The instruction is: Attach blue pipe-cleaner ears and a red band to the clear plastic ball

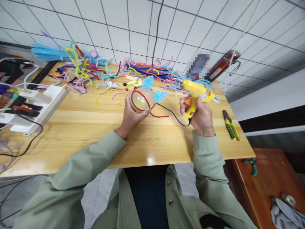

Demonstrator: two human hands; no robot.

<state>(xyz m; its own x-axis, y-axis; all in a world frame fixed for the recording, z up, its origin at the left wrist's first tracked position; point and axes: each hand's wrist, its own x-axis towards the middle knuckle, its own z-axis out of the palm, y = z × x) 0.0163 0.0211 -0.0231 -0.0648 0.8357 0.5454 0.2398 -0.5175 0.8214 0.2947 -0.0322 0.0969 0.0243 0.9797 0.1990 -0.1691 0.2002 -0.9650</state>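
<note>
My left hand [133,116] is wrapped round a clear round ball [143,99], thumb along its near side. Red pipe cleaner [149,103] loops over the ball, and one loose end sticks out to the right above the table. Two blue pipe-cleaner ear shapes [147,82] stand out from its far and right sides. In my right hand [202,117] is a yellow hot glue gun [195,95], its nozzle pointing up and left. My fingers lie at its orange trigger [188,101]. A black cord runs from the handle leftward behind the ball. Gun and ball are apart.
Tangled coloured pipe cleaners [147,70] line the wall, with a blue bundle [49,52] at the left. A white power strip [45,109] with plugs and cables sits left. Yellow-green pliers [230,125] lie right, near a red-brown flask [224,65]. Teal pliers [253,167] rest on a lower brown surface.
</note>
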